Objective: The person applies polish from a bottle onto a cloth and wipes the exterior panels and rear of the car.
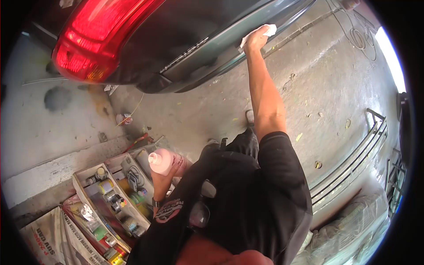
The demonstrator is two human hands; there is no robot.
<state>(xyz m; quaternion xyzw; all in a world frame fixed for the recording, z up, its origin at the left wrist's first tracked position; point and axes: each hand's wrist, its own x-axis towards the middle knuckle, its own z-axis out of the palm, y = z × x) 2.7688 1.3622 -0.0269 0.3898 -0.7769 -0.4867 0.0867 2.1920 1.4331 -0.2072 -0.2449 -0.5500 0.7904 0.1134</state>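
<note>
My right hand [256, 39] reaches out at the upper right, its fingers closed over a folded white cloth [270, 30]. That hand lies against the edge of a dark car's rear bumper [221, 48]. Lower left, my left hand [163, 183] is wrapped round a pale pink plastic bottle [160, 162] with a light cap, held tilted near my body. Printing shows on the bottle's side, too small to read. Part of the left fingers is hidden behind the bottle.
A lit red tail light [90, 42] fills the upper left. Below it stands a wooden compartment box [79, 179] of cans and bottles, near a stained wall. A metal rack [353, 163] and a plastic-covered item [353, 225] lie at right; a hose [355, 39] coils farther back.
</note>
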